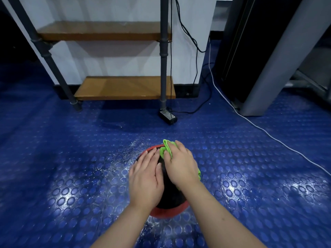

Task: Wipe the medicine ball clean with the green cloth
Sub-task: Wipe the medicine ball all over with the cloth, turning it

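A black and red medicine ball point(171, 199) sits on the blue studded floor, low in the middle of the view. My left hand point(146, 178) lies flat on the ball's left side with its fingers straight. My right hand point(180, 164) presses the green cloth point(165, 149) against the top right of the ball, fingers curled over the bunched cloth. A corner of the cloth also shows under my right wrist. Both hands hide most of the ball.
The floor around the ball is wet with drops and glare. A metal rack with wooden shelves point(125, 88) stands ahead by the white wall. A black power adapter point(168, 116) and cables lie past the ball; a white cable point(268, 135) runs to the right.
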Demonstrator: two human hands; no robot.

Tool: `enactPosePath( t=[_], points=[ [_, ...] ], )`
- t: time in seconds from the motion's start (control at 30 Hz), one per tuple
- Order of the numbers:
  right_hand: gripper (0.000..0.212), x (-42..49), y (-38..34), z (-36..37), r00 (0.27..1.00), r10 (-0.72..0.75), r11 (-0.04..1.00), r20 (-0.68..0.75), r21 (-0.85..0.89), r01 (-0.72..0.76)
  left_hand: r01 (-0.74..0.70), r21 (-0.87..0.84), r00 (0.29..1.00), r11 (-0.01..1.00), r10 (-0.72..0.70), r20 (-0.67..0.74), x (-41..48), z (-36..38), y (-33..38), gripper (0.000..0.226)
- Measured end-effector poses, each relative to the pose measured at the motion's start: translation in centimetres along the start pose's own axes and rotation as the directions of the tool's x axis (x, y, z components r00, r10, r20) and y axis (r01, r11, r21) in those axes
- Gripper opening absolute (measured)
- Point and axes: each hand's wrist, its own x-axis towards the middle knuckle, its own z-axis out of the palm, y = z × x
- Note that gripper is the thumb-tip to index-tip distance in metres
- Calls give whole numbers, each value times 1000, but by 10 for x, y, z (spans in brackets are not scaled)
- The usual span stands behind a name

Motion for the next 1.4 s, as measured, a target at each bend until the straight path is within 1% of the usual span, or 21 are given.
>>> enactPosePath(
  t=[0.13, 0.23, 0.3, 0.43, 0.5, 0.57, 0.63, 0.7, 0.73, 0.77, 0.8, 0.83, 0.87, 0.93, 1.07, 1.17, 1.27, 1.3, 1.33, 1.37, 1.4],
  points=[
    [39, 28, 1, -10, 986, 155, 986, 58, 51, -158, 15, 72, 1000, 997, -16, 19, 5, 0, 8, 49],
    [34, 37, 8, -10, 961, 261, 951, 89, 146, -272, 29, 18, 999, 999, -29, 24, -2, 2, 7, 50],
    [33, 36, 11, -13, 961, 265, 943, 84, 187, -276, 20, -12, 1000, 1000, -20, 22, -4, 3, 7, 49],
    [30, 9, 37, -16, 977, 214, 896, -14, 401, -191, 33, -96, 999, 995, -32, 13, -9, 4, 3, 48],
    [27, -1, 58, -13, 979, 203, 895, -20, 409, -177, 24, -135, 1000, 991, -23, 11, -9, 6, 2, 48],
    [25, -2, 70, -19, 975, 223, 901, -3, 381, -205, -11, -116, 1000, 993, 13, 20, -9, 8, 5, 49],
    [29, -1, 68, -31, 972, 230, 905, -43, 378, -197, -30, -89, 999, 996, 32, 22, -9, 11, 13, 56],
    [25, -1, 51, -40, 976, 167, 914, -142, 394, -99, -20, -113, 1000, 993, 21, 14, -10, 14, 24, 61],
    [26, -3, 39, -40, 981, 92, 929, -172, 369, -22, -19, -129, 1000, 991, 20, 8, -10, 15, 29, 60],
    [35, -4, 27, -35, 986, -18, 952, -167, 298, 68, -14, -145, 1000, 989, 14, -3, -9, 17, 32, 57],
    [47, -6, 17, -27, 984, -131, 974, -117, 171, 150, 3, -163, 1000, 987, -5, -10, -8, 18, 34, 55],
    [56, -7, 13, -19, 978, -198, 980, -61, 19, 199, 28, -181, 1000, 983, -30, -7, -7, 18, 34, 55],
    [59, -8, 10, -13, 976, -217, 974, -27, -81, 214, 54, -197, 998, 979, -56, -2, -8, 17, 32, 56],
    [49, -4, 8, -11, 986, -167, 980, 7, -107, 167, 85, -213, 996, 973, -89, -11, -10, 14, 25, 59],
    [35, 5, 4, -12, 995, -85, 996, -54, -12, 85, 81, -228, 996, 970, -88, -23, -9, 13, 21, 61],
    [28, 13, 15, -20, 991, 105, 990, -79, 102, -97, 63, -204, 998, 977, -66, -7, -7, 15, 26, 61],
    [26, 16, 33, -37, 941, 339, 910, 7, 253, -329, 51, -242, 998, 969, -54, -8, -9, 14, 27, 58],
    [26, 16, 37, -38, 933, 358, 893, 35, 279, -353, 78, -320, 997, 944, -78, 14, -7, 10, 24, 55],
    [25, 15, 40, -38, 931, 361, 873, 54, 332, -357, 161, -444, 987, 881, -138, 86, -4, 1, 22, 51],
    [24, 14, 43, -38, 928, 366, 832, 67, 423, -359, 278, -595, 961, 754, -209, 183, 0, -10, 18, 48],
    [24, 13, 45, -37, 923, 377, 763, 75, 540, -355, 381, -735, 924, 561, -262, 280, 3, -22, 14, 48]
  ],
)
